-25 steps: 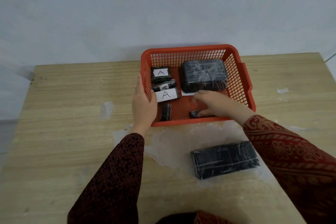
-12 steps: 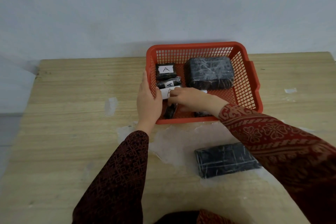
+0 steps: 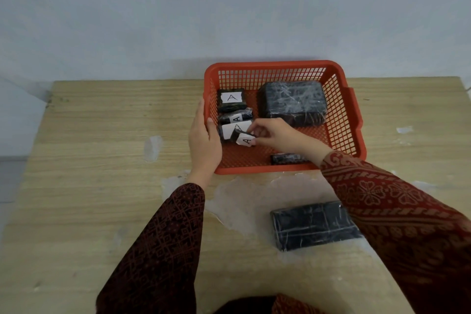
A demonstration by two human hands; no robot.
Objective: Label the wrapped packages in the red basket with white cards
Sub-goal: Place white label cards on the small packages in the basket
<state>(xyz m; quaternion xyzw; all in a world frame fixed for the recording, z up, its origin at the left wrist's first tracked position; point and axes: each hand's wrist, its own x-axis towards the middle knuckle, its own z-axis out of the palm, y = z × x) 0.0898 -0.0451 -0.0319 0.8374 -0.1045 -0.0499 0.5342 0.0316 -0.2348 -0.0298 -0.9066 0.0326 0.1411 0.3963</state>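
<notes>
Inside the red basket (image 3: pixel 341 109), near its left wall, the right hand (image 3: pixel 276 135) pinches a small wrapped package with its white card (image 3: pixel 246 141), while the left hand (image 3: pixel 204 141) grips the basket's left rim just beside it.

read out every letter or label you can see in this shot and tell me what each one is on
"A": white card on the back-left package in the red basket.
"A": card on the second package, letter turned sideways.
"A", partly hidden: third card.
"A": card on the small package in the right hand.
Nothing else legible.
</notes>
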